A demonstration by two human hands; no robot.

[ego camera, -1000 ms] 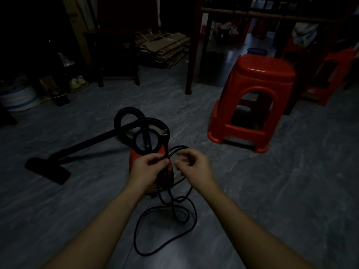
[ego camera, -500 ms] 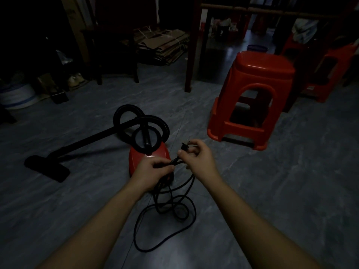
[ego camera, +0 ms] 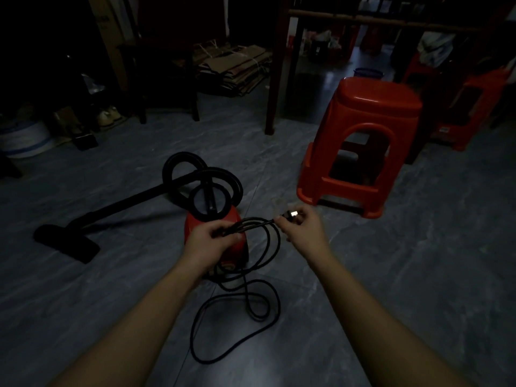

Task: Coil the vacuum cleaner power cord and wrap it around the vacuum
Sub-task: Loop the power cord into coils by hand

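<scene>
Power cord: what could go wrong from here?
Loose loops of the power cord lie crossed on the floor below the hands; pulling them in could knot them. The left hand pinches several strands together; they may slip and uncoil. The right hand holds the plug; if dropped, it could strike the vacuum.

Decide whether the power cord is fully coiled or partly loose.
Partly loose: left hand grips some loops, right hand pinches the plug, slack cord lies on the floor.
</scene>
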